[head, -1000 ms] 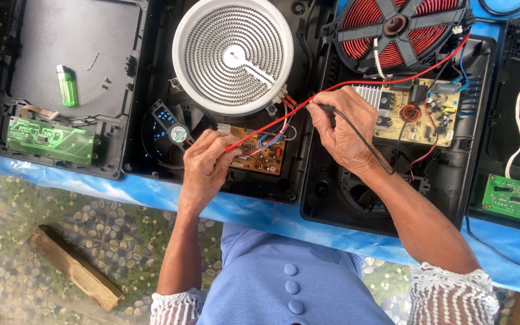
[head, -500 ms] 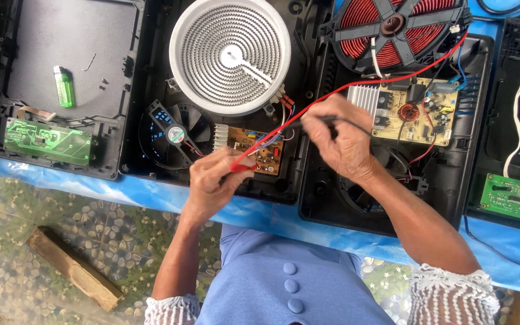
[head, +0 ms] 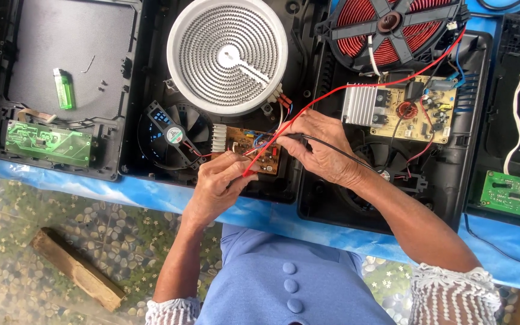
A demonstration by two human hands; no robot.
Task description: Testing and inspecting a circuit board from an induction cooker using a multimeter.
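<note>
My left hand (head: 221,180) pinches a red test probe (head: 254,168) whose red lead (head: 356,84) runs up to the right. My right hand (head: 323,147) holds a black test probe (head: 299,138) with a black lead trailing over my wrist. Both probe tips rest on a small brown circuit board (head: 245,144) inside an opened black cooker housing (head: 145,150), below a white round heating element (head: 230,54). A black cooling fan (head: 173,132) sits to the left of the board.
A second opened cooker at the right shows a red coil (head: 392,30), a beige circuit board (head: 416,108) and a heatsink (head: 359,105). A green lighter (head: 63,88) lies on a black panel, a green board (head: 46,143) below it. Another green board (head: 516,195) sits far right. Blue table edge (head: 151,192).
Both hands have shifted left and down from the right cooker's board, bringing the red and black probes onto the small brown board.
</note>
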